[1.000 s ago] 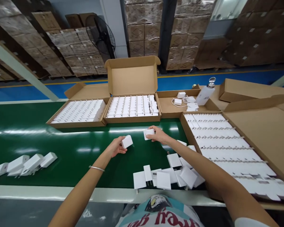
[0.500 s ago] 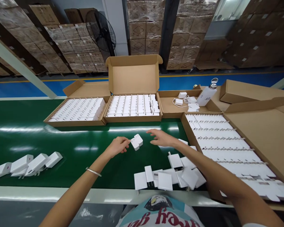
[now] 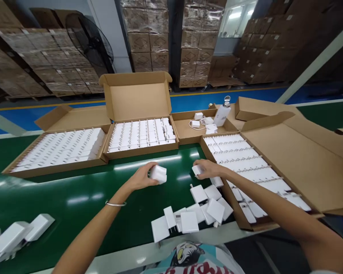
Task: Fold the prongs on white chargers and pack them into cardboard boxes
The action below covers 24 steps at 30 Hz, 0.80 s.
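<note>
Left hand (image 3: 143,177): thumb and fingers closed on a pair of white adapters (image 3: 159,174). Right hand (image 3: 208,169): fingers narrowed around a single white adapter (image 3: 197,170). Both held items are above the green belt (image 3: 125,220). Bracelet (image 3: 116,204) noted at the left wrist. From between the person's hands, twelve being away from the body: loose adapters (image 3: 189,222) heaped at six o'clock; further adapters (image 3: 40,227) at eight; filled carton (image 3: 57,163) at ten; second filled carton (image 3: 141,147) at eleven; tray carton (image 3: 185,133) with bottle (image 3: 222,114) at one; large filled carton (image 3: 223,192) at three.
</note>
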### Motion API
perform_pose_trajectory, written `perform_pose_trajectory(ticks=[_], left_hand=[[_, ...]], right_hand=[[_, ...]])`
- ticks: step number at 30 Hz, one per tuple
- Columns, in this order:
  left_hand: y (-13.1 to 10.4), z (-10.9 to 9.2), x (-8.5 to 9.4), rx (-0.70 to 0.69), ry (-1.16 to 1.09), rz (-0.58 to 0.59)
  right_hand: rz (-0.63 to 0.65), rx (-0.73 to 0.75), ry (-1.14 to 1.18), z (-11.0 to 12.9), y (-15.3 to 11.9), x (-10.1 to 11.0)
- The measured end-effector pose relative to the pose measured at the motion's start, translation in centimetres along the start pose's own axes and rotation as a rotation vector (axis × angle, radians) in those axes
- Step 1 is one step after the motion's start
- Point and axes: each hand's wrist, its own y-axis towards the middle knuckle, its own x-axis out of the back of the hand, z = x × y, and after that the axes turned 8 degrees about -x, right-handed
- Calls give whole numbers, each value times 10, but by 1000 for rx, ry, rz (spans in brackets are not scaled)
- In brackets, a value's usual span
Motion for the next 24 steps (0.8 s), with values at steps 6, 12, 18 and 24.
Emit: perform_pose_trajectory(ticks=[6,12,18,24], left_hand=[[-67,7,-20,-121,-1305,-393],[-93,1,-27,-192,-1525,-359],[-99,14,-18,-228,-1539,-330],[-93,36,-7,-229,-1523,-363]], right_hand=[[345,142,786,53,25,-27],[717,107,1258,128,46,-69],[664,1,1374,165,59,-71],[263,570,1007,190,36,-42]])
